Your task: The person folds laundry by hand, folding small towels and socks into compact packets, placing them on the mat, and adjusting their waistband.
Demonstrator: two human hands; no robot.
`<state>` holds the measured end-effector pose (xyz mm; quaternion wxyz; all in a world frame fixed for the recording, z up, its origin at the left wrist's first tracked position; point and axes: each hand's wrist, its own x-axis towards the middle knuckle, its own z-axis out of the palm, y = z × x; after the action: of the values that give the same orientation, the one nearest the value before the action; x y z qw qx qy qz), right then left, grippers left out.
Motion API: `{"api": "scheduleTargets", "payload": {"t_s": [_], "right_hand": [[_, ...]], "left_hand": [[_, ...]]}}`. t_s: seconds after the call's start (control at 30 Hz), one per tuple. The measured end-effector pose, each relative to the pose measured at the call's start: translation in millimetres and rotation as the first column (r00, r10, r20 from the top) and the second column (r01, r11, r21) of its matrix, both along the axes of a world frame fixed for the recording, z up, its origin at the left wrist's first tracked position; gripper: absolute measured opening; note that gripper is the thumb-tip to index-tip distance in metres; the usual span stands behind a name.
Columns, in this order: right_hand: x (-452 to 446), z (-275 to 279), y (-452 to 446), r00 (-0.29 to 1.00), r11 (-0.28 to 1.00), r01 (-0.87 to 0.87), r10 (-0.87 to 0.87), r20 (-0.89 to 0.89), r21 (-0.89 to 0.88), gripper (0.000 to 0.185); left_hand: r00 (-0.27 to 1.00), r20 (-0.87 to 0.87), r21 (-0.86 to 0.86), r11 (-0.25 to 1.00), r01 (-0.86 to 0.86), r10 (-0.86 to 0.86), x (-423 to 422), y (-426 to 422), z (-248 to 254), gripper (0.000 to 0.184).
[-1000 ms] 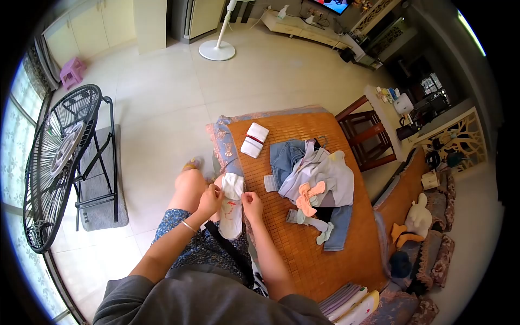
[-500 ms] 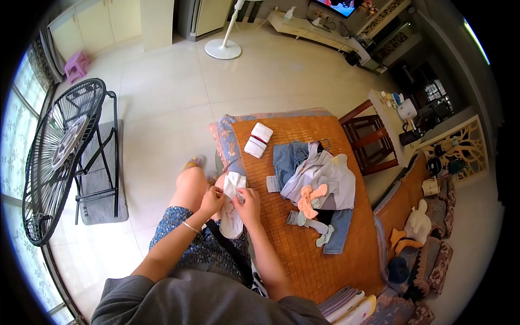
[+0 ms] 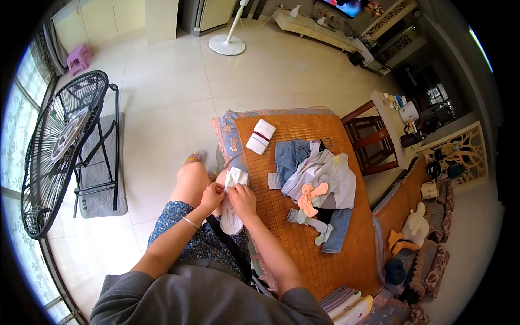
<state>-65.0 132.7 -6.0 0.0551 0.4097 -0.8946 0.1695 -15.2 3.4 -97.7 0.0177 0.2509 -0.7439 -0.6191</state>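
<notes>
A long white sock (image 3: 232,221) with faint reddish marks lies lengthwise over my thigh, beside the edge of the mat-covered seat. My left hand (image 3: 213,197), with a thin bracelet at its wrist, pinches the sock's left side near the middle. Close against it, my right hand (image 3: 241,200) has its fingers bent and pressed on the same sock from the right. The fingertips partly cover the fabric between them. On the woven mat (image 3: 281,227) to the right sits a folded white bundle (image 3: 260,136) with a dark red band.
A clothes pile holds a pale lilac shirt (image 3: 341,181), blue jeans (image 3: 335,238) and small peach socks (image 3: 311,199). Folded cloths (image 3: 346,306) lie near my right elbow. A black round folding chair (image 3: 65,154) stands left; a white fan base (image 3: 227,45) is ahead.
My hands have come closer together on the sock, and the right hand has shifted slightly up and left. The whole view has tilted a little. The clothes pile stays put.
</notes>
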Motion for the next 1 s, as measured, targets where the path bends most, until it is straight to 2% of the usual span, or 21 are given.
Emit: {"api": "scheduleTargets", "payload": {"t_s": [0.07,0.33,0.47,0.53,0.63,0.83,0.93,1.0], "right_hand": [[-2,-2,1,1.0,1.0,-0.009,0.009,0.0,0.014,0.013],[0,5,1,1.0,0.991,0.002,0.0,0.011,-0.136,0.014],[0,-2,3,1.0,0.994,0.013,-0.012,0.015,-0.106,0.016],[-2,-3,4,1.0,1.0,0.009,-0.008,0.016,-0.015,0.016],[-6,1,7,0.997,0.997,-0.071,0.071,-0.001,-0.002,0.015],[-3,2,10,0.999,0.999,-0.05,0.05,0.019,-0.007,0.014],[-1,0,11,0.998,0.998,-0.051,0.052,0.021,-0.046,0.015],[0,0,12,0.997,0.998,-0.052,0.054,0.047,-0.042,0.015]], "left_hand": [[1.0,0.004,0.0,1.0,-0.005,0.005,0,0,2,0.022],[0.999,0.021,0.056,0.998,-0.032,0.031,-2,2,5,0.023],[0.999,0.023,0.064,0.997,-0.039,0.038,-3,2,7,0.023],[0.998,0.037,0.069,0.997,-0.043,0.04,-3,2,4,0.023],[0.999,0.015,0.062,0.997,-0.039,0.039,-3,2,-1,0.023],[0.999,-0.009,0.082,0.995,-0.053,0.054,-3,5,-12,0.02],[0.999,-0.028,0.111,0.993,-0.039,0.043,-3,4,-9,0.017],[0.999,-0.002,0.223,0.974,-0.044,0.046,-2,3,-7,0.017]]}}
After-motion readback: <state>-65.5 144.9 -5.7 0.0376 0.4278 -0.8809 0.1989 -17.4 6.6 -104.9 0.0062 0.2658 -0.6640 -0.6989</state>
